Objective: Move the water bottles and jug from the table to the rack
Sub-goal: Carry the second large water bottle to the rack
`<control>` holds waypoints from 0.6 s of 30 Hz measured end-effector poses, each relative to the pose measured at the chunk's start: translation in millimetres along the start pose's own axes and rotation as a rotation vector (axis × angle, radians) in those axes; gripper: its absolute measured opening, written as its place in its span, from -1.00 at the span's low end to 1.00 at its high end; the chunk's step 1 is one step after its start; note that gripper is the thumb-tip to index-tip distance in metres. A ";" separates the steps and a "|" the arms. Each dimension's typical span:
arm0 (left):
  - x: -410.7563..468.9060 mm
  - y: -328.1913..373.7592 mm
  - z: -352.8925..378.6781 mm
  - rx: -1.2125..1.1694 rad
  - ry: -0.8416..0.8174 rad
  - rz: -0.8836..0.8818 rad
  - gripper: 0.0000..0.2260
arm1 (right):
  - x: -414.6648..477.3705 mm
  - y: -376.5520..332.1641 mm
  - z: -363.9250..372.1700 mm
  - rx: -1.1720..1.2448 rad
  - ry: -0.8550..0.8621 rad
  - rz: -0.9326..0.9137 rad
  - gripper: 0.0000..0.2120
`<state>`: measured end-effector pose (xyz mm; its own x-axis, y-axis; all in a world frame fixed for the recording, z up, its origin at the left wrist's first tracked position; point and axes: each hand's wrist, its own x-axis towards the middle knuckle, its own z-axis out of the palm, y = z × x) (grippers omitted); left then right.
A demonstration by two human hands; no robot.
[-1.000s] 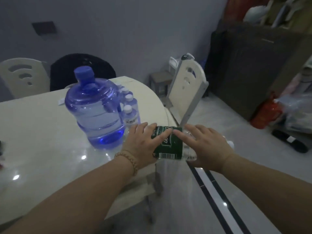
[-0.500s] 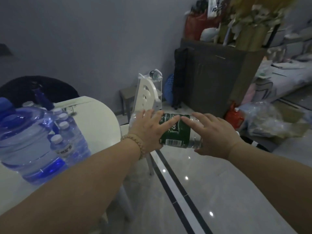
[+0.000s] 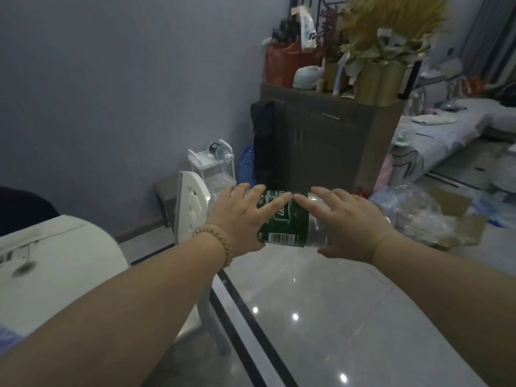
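Table (image 3: 55, 263): white, rounded corner at 8 o'clock of the view, nearly bare in the part that shows.
Chair (image 3: 192, 202): white backrest just right of the table, at 9 o'clock of the hands.
Rack (image 3: 212, 169): small white tiered stand against the grey wall at 11 o'clock of the hands; a bottle on the rack (image 3: 219, 150) lies on its side on the top tier.
Left hand (image 3: 243, 219): fingers spread and pressed over the left end of the carried bottle; a beaded bracelet (image 3: 216, 244) sits on the wrist.
Water bottle (image 3: 290, 224): large, clear, green label with a barcode, held lying sideways in the air between both hands, above the glossy floor (image 3: 321, 317).
Right hand (image 3: 351, 222): fingers spread, gripping the bottle's right end; fingertips nearly meet the left hand's.
Cabinet (image 3: 329, 146): dark, at 1 o'clock, with gold vases (image 3: 379, 82) on top.
Clutter: plastic wrap and cardboard at 3 o'clock.
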<state>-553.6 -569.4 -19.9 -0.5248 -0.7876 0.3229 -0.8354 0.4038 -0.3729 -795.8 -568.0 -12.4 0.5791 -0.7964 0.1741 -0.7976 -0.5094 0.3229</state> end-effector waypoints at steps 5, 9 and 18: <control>73.9 -29.5 44.7 -0.012 -0.028 0.008 -0.12 | 67.8 50.3 35.6 0.024 -0.020 -0.002 0.12; 122.1 -50.0 85.4 0.005 -0.057 -0.014 -0.12 | 124.2 86.1 72.9 0.049 -0.029 -0.039 0.13; 238.5 -113.0 167.3 0.025 -0.141 -0.218 -0.08 | 296.3 180.2 140.9 0.113 0.016 -0.280 0.11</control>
<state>-557.1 -880.8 -46.2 -0.3034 -0.9126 0.2740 -0.9212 0.2074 -0.3294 -791.6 -941.7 -33.7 0.7811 -0.6150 0.1082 -0.6197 -0.7423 0.2549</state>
